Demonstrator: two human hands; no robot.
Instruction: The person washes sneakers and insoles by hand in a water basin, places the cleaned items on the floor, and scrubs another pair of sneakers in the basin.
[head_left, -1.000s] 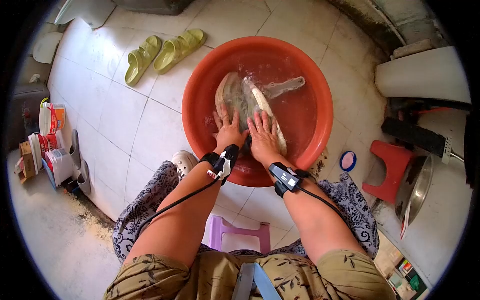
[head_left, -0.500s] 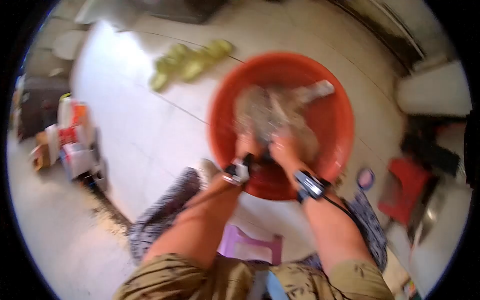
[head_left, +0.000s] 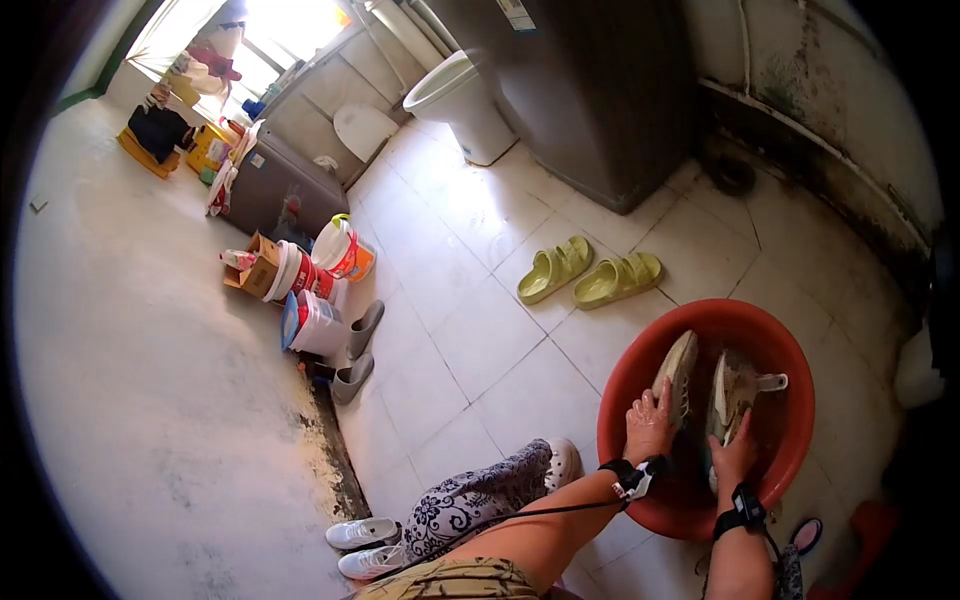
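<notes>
- We see 2 wet shoes lying in a red tub, side by side and apart, under and just ahead of the fingers.
- Our left hand lies against the left shoe, its fingers stretched forward and slightly spread along the side; we cannot tell whether they grip it.
- Our right hand touches the right shoe, with the thumb over the shoe's near part and the other fingers pointing forward; we cannot tell whether they are closed on it.
- A pale handle sticks out just beyond the right fingers, beside the right shoe.
- We wear 1 dark strap at each wrist, behind the fingers: a left strap and a right strap.
- Well ahead of the left fingers and a little to their left, outside the tub, stand 2 green slippers.
- Far to the left of the left fingers, we see 2 grey slippers near some buckets.
</notes>
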